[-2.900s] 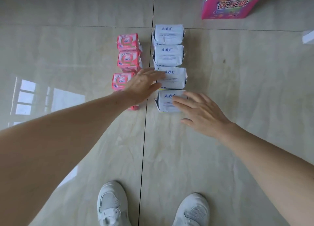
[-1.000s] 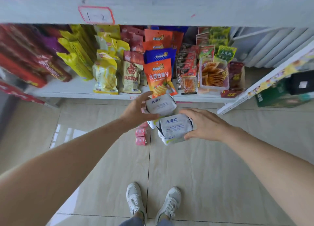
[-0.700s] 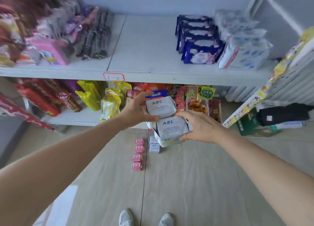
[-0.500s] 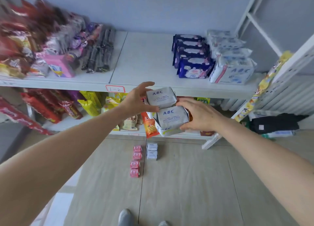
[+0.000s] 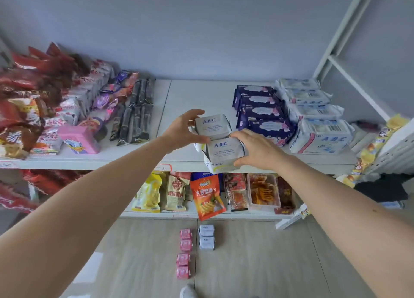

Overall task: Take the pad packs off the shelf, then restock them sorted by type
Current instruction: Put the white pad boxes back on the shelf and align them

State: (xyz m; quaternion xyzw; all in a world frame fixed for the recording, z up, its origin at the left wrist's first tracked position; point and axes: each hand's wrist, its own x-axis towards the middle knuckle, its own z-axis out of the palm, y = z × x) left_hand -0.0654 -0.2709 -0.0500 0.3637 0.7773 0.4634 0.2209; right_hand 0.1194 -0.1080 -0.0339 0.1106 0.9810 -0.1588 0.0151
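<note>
1. Above the shelf (image 5: 201, 96), the left hand (image 5: 181, 130) grips one white pack (image 5: 212, 127) — the right hand (image 5: 257, 149) clasps more white packs (image 5: 224, 154), likely bound for the bare middle.
2. On the floor (image 5: 257, 253) wait pink packs (image 5: 184, 253) and two white ones — rows kept apart by type.

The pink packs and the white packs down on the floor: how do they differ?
The pink packs lie four in a row; only two white packs lie there. The pink row sits left of the floor seam, the white row right of it. The pink row reaches nearer the person's shoe; the white row stops further back. The pink packs look a little smaller than the white ones. Both rows lie flat on the floor, side by side, in front of the shelf.
</note>
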